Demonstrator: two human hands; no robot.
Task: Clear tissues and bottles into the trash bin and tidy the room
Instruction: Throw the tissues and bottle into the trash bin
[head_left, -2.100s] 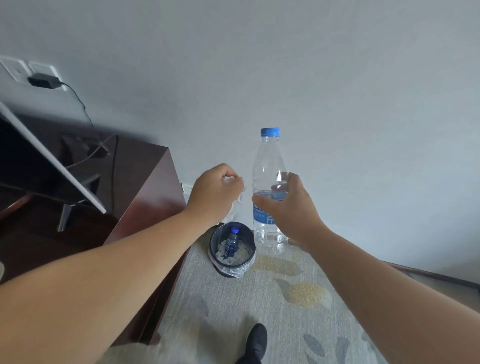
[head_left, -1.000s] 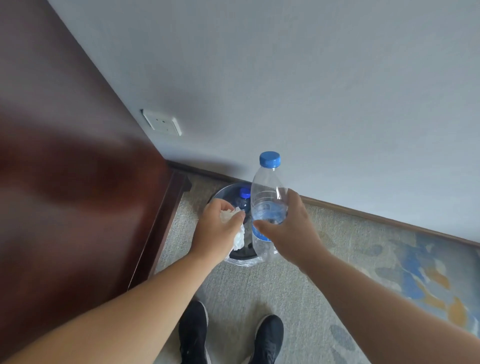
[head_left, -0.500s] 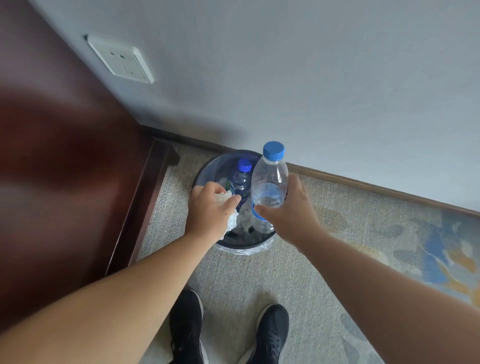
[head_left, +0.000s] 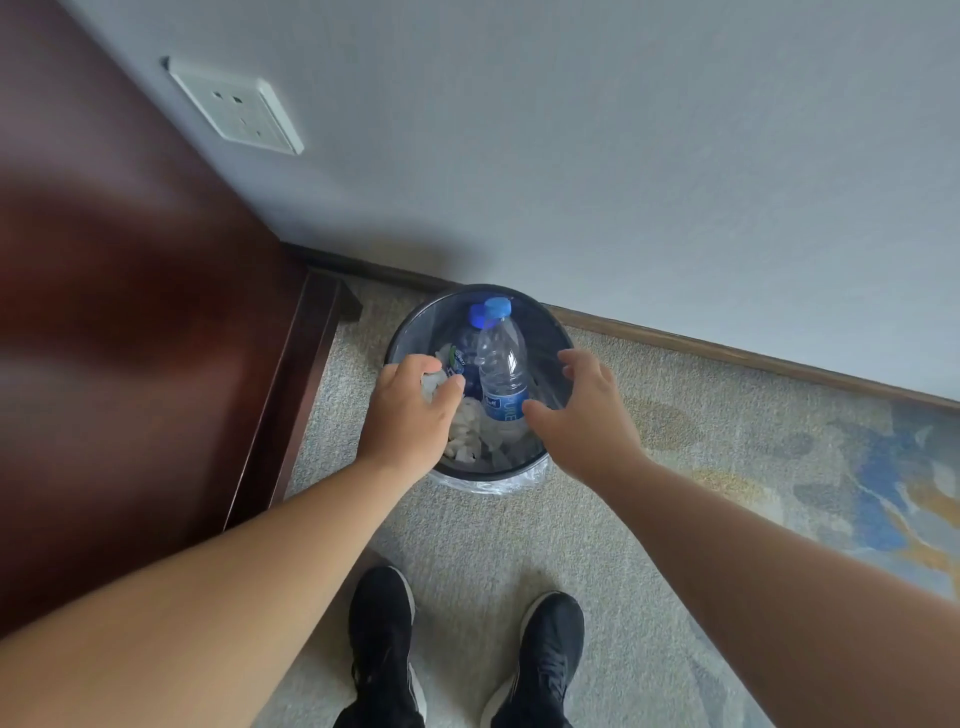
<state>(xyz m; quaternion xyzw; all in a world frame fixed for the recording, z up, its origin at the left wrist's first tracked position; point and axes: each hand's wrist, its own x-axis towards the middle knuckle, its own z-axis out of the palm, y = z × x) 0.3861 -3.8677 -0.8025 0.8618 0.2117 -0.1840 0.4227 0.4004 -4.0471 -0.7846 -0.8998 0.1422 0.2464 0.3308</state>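
Note:
A round dark trash bin (head_left: 557, 332) with a clear liner stands on the carpet by the wall. Inside it a clear water bottle (head_left: 503, 371) with a blue cap stands upright, next to a second blue-capped bottle (head_left: 470, 345) and several crumpled tissues (head_left: 467, 428). My right hand (head_left: 582, 415) hovers over the bin's right side with fingers spread, holding nothing and just clear of the bottle. Over the bin's left side, my left hand (head_left: 410, 410) pinches a white tissue (head_left: 431, 384) between curled fingers and thumb.
A dark red wooden cabinet (head_left: 145, 322) rises close on the left of the bin. A white wall socket (head_left: 236, 109) sits on the grey wall above a brown skirting board (head_left: 727, 351). My two black shoes (head_left: 382, 639) stand on the patterned carpet below the bin.
My right hand has let go of the water bottle, which now stands inside the bin. Both hands have lowered toward the bin, the left still with its tissue.

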